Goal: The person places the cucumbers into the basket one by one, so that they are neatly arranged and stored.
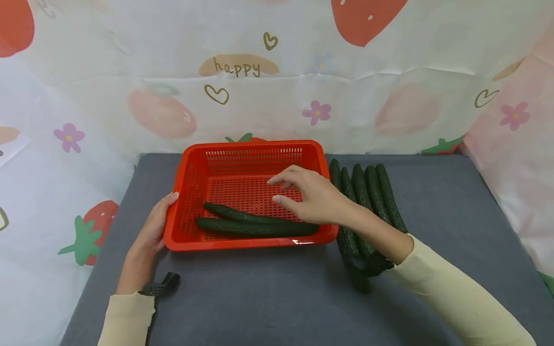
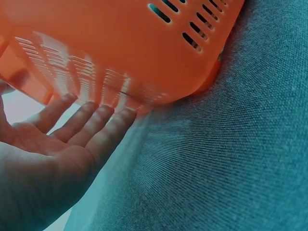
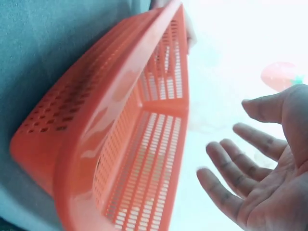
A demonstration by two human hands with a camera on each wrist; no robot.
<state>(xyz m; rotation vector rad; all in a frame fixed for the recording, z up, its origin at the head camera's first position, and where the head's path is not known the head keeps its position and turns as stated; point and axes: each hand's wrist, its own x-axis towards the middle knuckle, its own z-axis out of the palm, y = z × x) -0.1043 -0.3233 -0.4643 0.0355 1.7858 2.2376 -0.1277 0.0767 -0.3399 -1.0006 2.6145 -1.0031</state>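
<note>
A red plastic basket (image 1: 248, 244) stands on the grey table, with two long dark-green cucumbers (image 1: 255, 228) lying along its near side. My left hand (image 1: 154, 223) holds the basket at its left end. The thumb lies on the rim, and in the left wrist view the fingers (image 2: 91, 126) reach against the slotted outer wall. Over the right half of the basket hovers my right hand (image 1: 309, 194), its fingers loosely bent and holding nothing. The right wrist view shows these fingers (image 3: 233, 175) spread apart beside the basket (image 3: 115, 91).
Several more cucumbers (image 1: 383, 190) lie side by side right of the basket, partly hidden under my right forearm. Behind the table (image 1: 259, 298) hangs a white cloth (image 1: 368, 96) with strawberry prints. A black strap (image 1: 160, 287) sits on my left wrist.
</note>
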